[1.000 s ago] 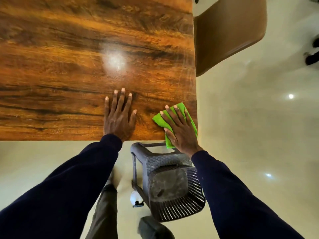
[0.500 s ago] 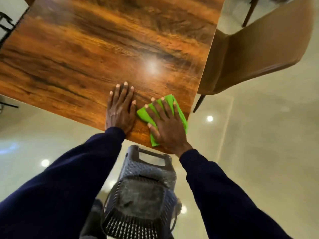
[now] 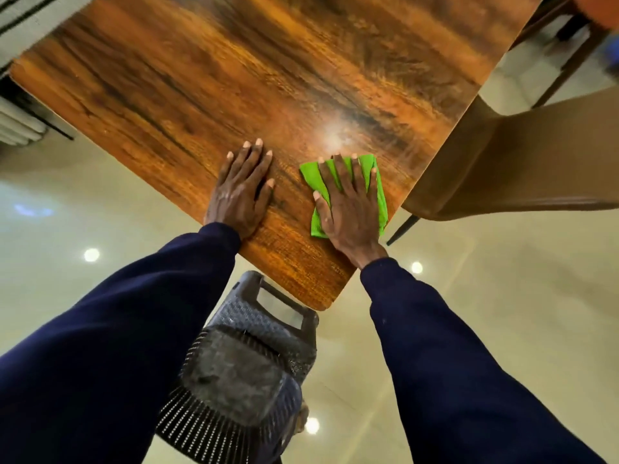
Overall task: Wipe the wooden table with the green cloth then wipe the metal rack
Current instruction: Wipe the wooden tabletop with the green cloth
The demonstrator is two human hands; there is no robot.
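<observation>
The glossy brown wooden table [image 3: 234,78] with dark grain lies at a slant in the head view, its rounded near corner jutting toward the person. The left hand [image 3: 239,195] rests flat on the top close to the near-left edge, fingers straight and held together, holding nothing. The right hand [image 3: 348,209] lies flat with fingers spread, pressing the folded bright green cloth [image 3: 379,199] onto the wood. The cloth sits near the table's near-right edge, and a narrow strip of bare wood separates it from that edge. Beyond both hands the tabletop runs bare to its far side.

A tan padded chair [image 3: 519,155] stands just past the right edge, its seat close to the cloth. A dark perforated plastic chair [image 3: 248,370] stands under the near corner, between the two dark navy sleeves [image 3: 100,346]. Glossy cream floor [image 3: 502,313] surrounds the table. At the far left a black-framed thing with pale slats [image 3: 16,125] is too blurred to identify.

Half a second ago the cloth lay just beside the left thumb. Now a clear band of wood separates the two hands, and the cloth is nearer the right edge. The left hand keeps its place by the near edge. The view has also turned, so the near corner is now wholly visible.
</observation>
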